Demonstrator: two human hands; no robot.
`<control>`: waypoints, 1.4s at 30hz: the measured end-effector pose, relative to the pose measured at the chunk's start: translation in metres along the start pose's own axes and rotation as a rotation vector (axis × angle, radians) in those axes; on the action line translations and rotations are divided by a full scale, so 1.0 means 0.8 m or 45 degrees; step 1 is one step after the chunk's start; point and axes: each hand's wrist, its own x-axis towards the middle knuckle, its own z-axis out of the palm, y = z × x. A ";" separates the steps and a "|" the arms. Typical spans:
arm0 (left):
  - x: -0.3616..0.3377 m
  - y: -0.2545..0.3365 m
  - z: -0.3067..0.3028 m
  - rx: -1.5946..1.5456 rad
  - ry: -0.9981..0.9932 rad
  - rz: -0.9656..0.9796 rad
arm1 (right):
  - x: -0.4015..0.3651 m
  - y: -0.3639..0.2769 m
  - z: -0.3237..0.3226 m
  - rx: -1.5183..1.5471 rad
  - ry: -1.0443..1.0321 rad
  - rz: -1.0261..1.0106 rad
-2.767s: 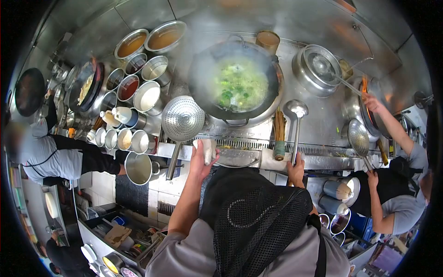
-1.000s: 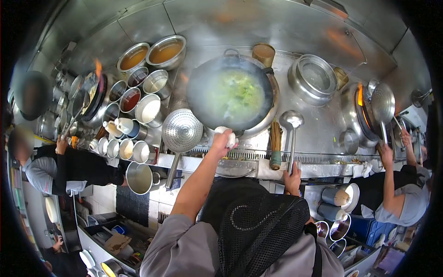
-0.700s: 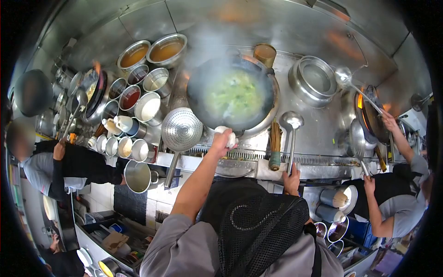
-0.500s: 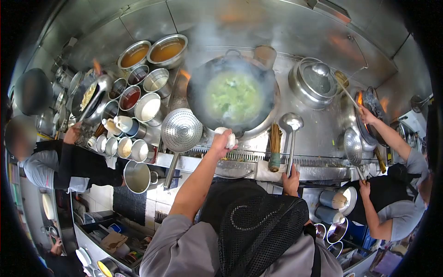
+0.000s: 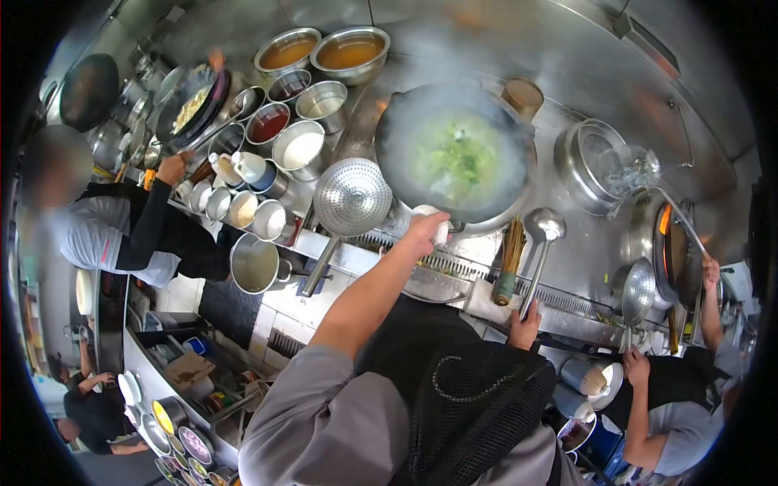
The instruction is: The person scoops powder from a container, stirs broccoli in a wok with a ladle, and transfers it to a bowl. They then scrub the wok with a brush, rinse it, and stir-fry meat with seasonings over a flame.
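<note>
My left hand (image 5: 427,232) is closed around a folded white cloth (image 5: 438,224) at the near rim of a large wok (image 5: 395,174). Pale green leafy vegetables (image 5: 460,158) lie in the wok under rising steam. Lower right, my right hand (image 5: 525,328) grips the handle of a ladle (image 5: 545,224), whose bowl rests on the steel stove top. Just left of that ladle stands a bamboo wok brush (image 5: 508,263) with a green-bound end. A large perforated strainer (image 5: 352,197) lies left of my left hand, its handle jutting over the counter edge.
Sauce pots (image 5: 301,151) and two bowls of amber liquid (image 5: 351,50) crowd the left. A lidless steel pot (image 5: 579,174) stands right. There a co-worker's hand (image 5: 711,273) holds a ladle spilling water. Another co-worker's hand (image 5: 170,170) works at a wok on the left.
My view has turned, so the stove appears shifted and tilted. My hands keep their holds. The right co-worker's ladle now spills water near the pot; the left co-worker's ladle has moved out of the wok.
</note>
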 end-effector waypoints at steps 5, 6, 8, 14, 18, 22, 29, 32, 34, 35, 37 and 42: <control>0.018 -0.014 -0.008 0.054 0.064 0.077 | -0.002 -0.009 -0.005 -0.031 0.010 0.006; 0.023 -0.016 -0.011 0.068 0.078 0.125 | -0.002 -0.013 -0.006 -0.032 0.024 0.013; 0.019 -0.014 -0.008 0.081 0.063 0.111 | -0.002 -0.016 -0.007 -0.034 0.010 0.030; 0.010 -0.003 -0.007 0.082 0.041 -0.088 | -0.006 -0.020 -0.011 0.010 0.037 0.042; 0.005 0.008 -0.014 -0.030 -0.120 -0.146 | -0.005 -0.010 -0.006 -0.011 0.040 0.011; 0.007 0.010 -0.017 0.149 -0.085 -0.135 | -0.004 -0.016 -0.010 0.016 0.030 0.029; 0.031 -0.001 -0.029 0.046 -0.148 -0.185 | -0.002 -0.011 -0.014 0.046 0.023 0.008; 0.028 -0.004 -0.027 0.009 -0.105 -0.090 | 0.003 -0.014 -0.023 0.103 0.023 -0.175; 0.029 -0.007 -0.026 0.042 -0.049 -0.055 | 0.002 -0.014 -0.031 0.461 -0.169 0.277; 0.029 -0.011 -0.029 0.038 -0.054 -0.053 | 0.003 -0.014 -0.030 0.358 -0.089 0.159; 0.030 -0.018 -0.036 -0.087 -0.140 0.035 | 0.001 -0.021 -0.046 0.354 -0.086 0.202; 0.038 -0.025 -0.052 -0.162 -0.239 0.166 | -0.024 -0.167 -0.145 0.108 -0.088 0.323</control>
